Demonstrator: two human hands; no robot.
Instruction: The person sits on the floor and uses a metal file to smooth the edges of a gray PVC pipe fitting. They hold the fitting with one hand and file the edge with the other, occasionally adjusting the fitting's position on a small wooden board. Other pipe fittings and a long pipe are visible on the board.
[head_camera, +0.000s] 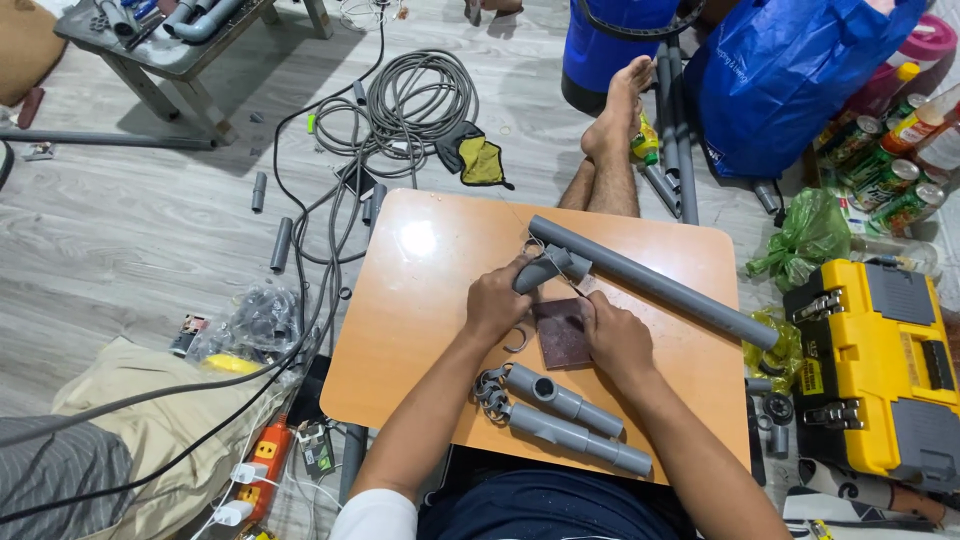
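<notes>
left hand (497, 300) wraps tight around grey pipe piece (548, 267) | right hand (618, 340) presses flat on brown sandpaper (560, 333) just beside it

Bench (420, 300): smooth orange-brown wood-look top w/ a glossy glare spot. Long pipe (655, 283) and pipe fitting (550, 266): matt grey plastic. Sandpaper sheet (560, 333): rough, dull brown. Toolbox (875, 365): hard yellow plastic, black lid panels, metal-looking latches. Floor (120, 230): pale grey wood-grain, semi-matt.

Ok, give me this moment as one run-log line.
left hand: grips grey pipe fitting | right hand: presses brown sandpaper sheet on wooden table | long grey pipe: lies behind
</notes>
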